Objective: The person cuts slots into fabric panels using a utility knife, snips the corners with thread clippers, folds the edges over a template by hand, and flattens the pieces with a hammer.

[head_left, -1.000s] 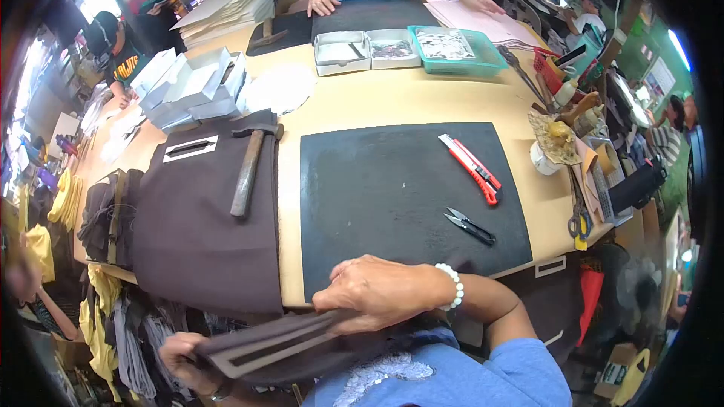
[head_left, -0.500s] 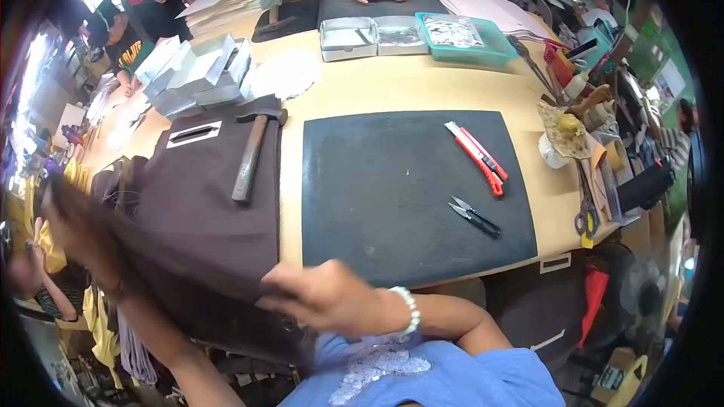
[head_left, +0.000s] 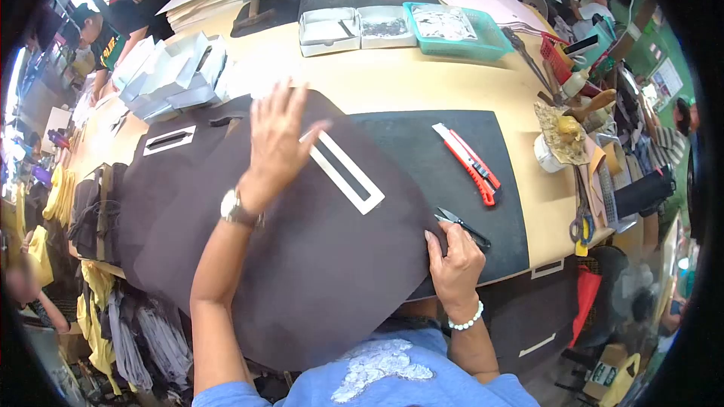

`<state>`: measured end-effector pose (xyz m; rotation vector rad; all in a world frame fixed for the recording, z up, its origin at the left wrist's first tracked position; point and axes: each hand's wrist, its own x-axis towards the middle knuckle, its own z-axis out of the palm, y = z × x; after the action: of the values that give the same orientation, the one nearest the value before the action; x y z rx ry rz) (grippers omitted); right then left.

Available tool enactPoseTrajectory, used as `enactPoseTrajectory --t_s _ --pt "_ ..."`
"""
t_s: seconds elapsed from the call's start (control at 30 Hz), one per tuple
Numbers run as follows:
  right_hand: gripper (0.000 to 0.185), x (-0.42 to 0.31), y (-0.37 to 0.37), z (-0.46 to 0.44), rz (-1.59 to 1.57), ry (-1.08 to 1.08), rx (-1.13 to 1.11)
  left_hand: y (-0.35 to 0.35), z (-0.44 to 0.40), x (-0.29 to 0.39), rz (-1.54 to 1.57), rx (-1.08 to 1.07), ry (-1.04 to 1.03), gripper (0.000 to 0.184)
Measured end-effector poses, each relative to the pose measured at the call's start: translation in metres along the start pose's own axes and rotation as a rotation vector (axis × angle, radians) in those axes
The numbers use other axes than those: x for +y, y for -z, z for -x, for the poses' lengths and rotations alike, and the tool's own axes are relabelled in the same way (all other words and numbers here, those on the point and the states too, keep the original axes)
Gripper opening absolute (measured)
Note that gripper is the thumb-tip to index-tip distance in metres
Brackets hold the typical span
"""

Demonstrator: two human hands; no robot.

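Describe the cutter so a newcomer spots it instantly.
On the yellowish table, find the black mat that the dark cloth partly covers. On its bare part, right of the cloth in the picture, lies a slanting red cutter. Its red colour sets it apart from the dark-handled snips below, partly hidden by the right hand.

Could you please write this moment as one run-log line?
left hand: spread over dark cloth, by white frame | right hand: at cloth's right edge, by snips | red cutter: on black mat
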<state>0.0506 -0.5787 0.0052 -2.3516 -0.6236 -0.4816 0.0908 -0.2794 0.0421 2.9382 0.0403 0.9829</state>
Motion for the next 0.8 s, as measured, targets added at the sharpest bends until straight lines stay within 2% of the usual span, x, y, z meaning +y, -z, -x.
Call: enactPoseTrajectory --t_s 0.13,0.2,0.3,0.4,0.5,0.63,0.67,0.77,0.8 --pt "0.032 -0.002 0.007 -0.006 0.058 -0.02 0.069 0.062 0.055 0.069 0.297 -0.536 -0.143 0.069" --pt "0.034 0.008 0.014 -0.004 0.167 -0.032 0.087 0.07 0.09 0.09 0.351 -0.682 -0.21 0.073" --pt "0.031 0.031 0.03 0.01 0.225 -0.008 0.003 0.07 0.13 0.107 0.358 -0.747 -0.154 0.074" --pt "0.028 0.038 0.042 0.019 0.155 -0.025 -0.031 0.07 0.144 0.117 0.299 -0.688 -0.114 0.073" --pt "0.028 0.042 0.046 0.022 -0.022 -0.203 0.066 0.069 0.148 0.13 0.274 -0.653 -0.089 0.073" --pt "0.023 0.022 0.055 0.017 -0.226 -0.228 0.367 0.063 0.15 0.152 0.268 -0.609 -0.107 0.073" --pt "0.023 0.009 0.056 0.017 -0.254 -0.208 0.375 0.06 0.152 0.158 0.28 -0.591 -0.107 0.072" --pt "0.021 -0.024 0.052 0.013 -0.255 0.076 0.113 0.056 0.156 0.174 0.304 -0.545 -0.107 0.072" --pt "0.02 -0.029 0.044 0.016 -0.315 0.081 0.025 0.056 0.159 0.178 0.323 -0.529 -0.098 0.072"
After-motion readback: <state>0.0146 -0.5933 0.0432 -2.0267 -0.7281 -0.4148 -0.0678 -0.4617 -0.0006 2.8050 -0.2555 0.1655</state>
